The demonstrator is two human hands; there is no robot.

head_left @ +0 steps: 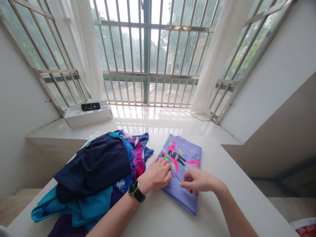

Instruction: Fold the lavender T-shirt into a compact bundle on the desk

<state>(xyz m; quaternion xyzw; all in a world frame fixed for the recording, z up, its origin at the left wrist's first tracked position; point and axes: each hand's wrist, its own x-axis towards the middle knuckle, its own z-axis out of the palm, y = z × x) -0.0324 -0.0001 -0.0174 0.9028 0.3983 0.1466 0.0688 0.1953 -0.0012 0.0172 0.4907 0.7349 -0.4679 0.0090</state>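
Note:
A folded lavender T-shirt point(182, 171) with a pink, green and black print lies on the white table point(222, 184). My left hand point(158, 172), a black watch on its wrist, rests on the shirt's left edge with the fingers curled down on the cloth. My right hand point(196, 180) lies on the shirt's lower middle, its fingers bent and pinched on the fabric. To the left sits a heap of clothes point(98, 174): a navy garment on top, teal, blue and purple ones beneath.
A white box point(87, 116) with a black device on top stands on the glossy window ledge at the back left. Barred windows and white curtains point(212, 65) rise behind. The table's right edge drops to a lower floor.

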